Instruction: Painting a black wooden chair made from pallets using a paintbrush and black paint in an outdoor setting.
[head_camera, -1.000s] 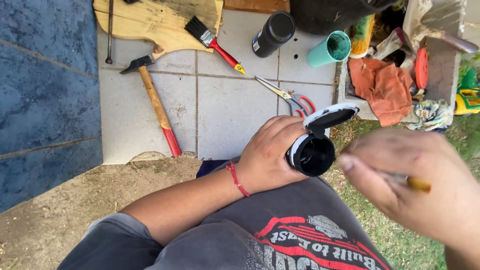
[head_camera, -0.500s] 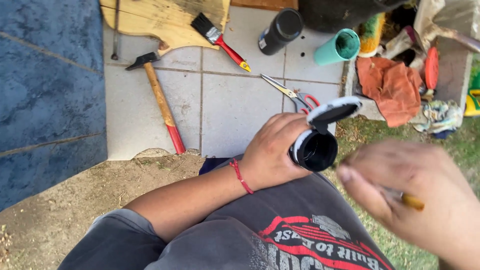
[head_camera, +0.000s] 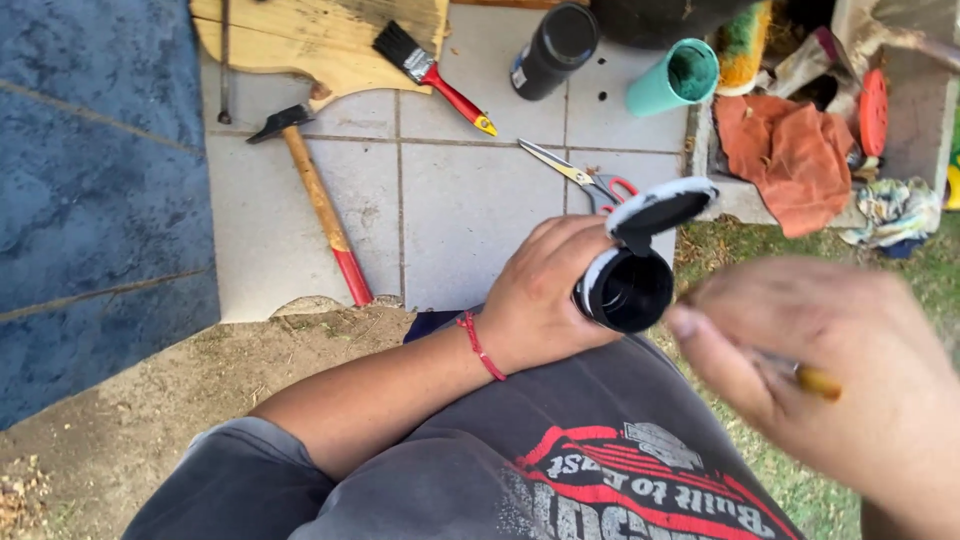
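Paint container first: your left hand is wrapped around a small black round container with a white-smeared rim, its mouth turned up toward you and its hinged black lid flipped open above it; it sits just over your knee in the grey printed shirt; your right hand is blurred, close beside the container, fingers pinched on a thin stick with a yellow-brown handle; its tip is hidden. On the pale floor tiles beyond lie a wooden-handled hammer with a red grip end, a red-handled flat paintbrush, scissors with red and grey handles, a black cylindrical can, a teal plastic cup on its side and an orange rag.
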